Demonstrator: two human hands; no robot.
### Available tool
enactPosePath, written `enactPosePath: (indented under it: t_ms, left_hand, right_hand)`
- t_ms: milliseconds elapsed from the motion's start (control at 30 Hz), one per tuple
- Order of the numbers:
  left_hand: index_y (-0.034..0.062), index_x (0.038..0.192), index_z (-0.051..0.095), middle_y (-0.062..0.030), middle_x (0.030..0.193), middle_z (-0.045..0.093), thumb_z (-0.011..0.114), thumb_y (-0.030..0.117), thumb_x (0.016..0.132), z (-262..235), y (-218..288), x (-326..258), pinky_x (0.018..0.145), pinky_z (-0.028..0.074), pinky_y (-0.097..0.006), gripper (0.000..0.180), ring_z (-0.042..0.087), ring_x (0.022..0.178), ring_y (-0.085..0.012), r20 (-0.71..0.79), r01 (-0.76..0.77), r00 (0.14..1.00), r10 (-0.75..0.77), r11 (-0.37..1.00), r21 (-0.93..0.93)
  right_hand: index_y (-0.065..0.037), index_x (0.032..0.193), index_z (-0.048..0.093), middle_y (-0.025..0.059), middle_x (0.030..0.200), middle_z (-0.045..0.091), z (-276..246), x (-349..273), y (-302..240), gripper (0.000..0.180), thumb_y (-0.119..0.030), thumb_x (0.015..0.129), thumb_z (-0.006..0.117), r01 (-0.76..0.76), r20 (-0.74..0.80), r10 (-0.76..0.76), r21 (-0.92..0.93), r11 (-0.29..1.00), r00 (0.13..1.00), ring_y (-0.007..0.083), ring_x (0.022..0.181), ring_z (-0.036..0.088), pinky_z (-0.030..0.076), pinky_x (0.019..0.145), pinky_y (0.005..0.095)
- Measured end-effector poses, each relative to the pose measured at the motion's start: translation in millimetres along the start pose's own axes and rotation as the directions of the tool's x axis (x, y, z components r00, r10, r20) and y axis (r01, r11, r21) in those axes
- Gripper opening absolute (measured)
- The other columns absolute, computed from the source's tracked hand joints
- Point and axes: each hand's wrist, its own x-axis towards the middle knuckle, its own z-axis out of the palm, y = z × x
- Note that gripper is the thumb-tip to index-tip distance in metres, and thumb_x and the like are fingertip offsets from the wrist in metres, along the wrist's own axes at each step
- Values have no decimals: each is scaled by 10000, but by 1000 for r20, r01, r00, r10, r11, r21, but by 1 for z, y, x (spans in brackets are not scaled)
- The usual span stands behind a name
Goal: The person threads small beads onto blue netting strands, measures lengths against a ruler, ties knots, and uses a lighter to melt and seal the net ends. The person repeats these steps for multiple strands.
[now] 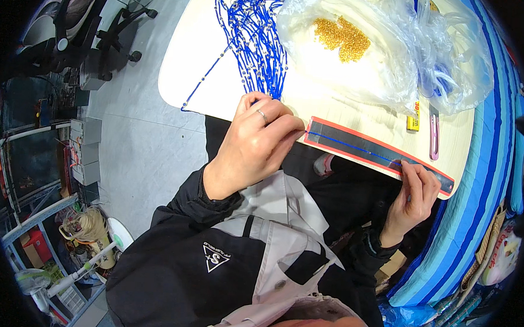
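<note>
A thin blue cord (356, 148) is stretched along a black ruler (348, 135) with a red border, which lies at the table's near edge. At the ruler's left end, my left hand (258, 141) is closed in a pinch on one end of the cord. My right hand (414, 196) pinches the cord nearer the ruler's right end, fingertips touching the ruler. Just beyond my left hand lies a large bundle of blue beaded cords (255, 43), partly covered by that hand. One beaded strand (203, 79) spreads off to its left.
On the white table (188, 49) a clear plastic bag (389, 69) holds a heap of small gold beads (343, 39). A pink-handled cutter (434, 133) and a small yellow box (413, 117) lie right of it. Blue striped cloth (486, 126) borders the table's right side.
</note>
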Motion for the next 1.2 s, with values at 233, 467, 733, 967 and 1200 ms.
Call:
enactPosePath:
  t_ms: [233,467,733,967,1200]
  left_hand:
    - [19,824,653,-85,787,589,739,-35,686,1,1,2,803,440,-377,172,579,755,-259,-8,-3,1000,3,1000,-2]
    - [33,851,649,-66,801,584,694,-41,727,0,3,2,840,414,-375,151,576,766,-246,31,21,999,-22,1000,16]
    - [28,828,640,-72,802,593,698,-70,710,1,5,3,805,415,-369,164,555,772,-257,17,25,1000,-26,999,25]
    - [25,819,628,-72,786,592,695,-74,711,1,7,4,805,407,-361,161,544,745,-248,18,37,999,-37,999,16]
    - [18,819,624,-76,784,591,691,-83,713,1,7,3,802,402,-357,160,545,743,-245,30,50,998,-50,999,0]
  right_hand:
    - [-24,919,723,89,930,652,-6,2,3,206,53,728,708,-45,21,44,42,998,999,249,922,585,478,817,348]
    - [-26,948,712,81,954,650,-13,-1,18,188,39,771,713,-114,-16,114,14,993,993,238,918,597,484,806,332]
    - [-1,932,694,102,933,648,-15,-2,23,186,65,758,711,-159,-65,162,49,986,985,255,875,604,489,776,339]
    - [-27,877,675,82,907,629,-12,4,24,167,29,729,728,-104,2,104,72,992,995,262,868,588,475,747,354]
    - [-34,882,670,76,912,618,-13,6,20,163,16,741,731,-102,-10,103,62,993,995,258,862,580,467,748,356]
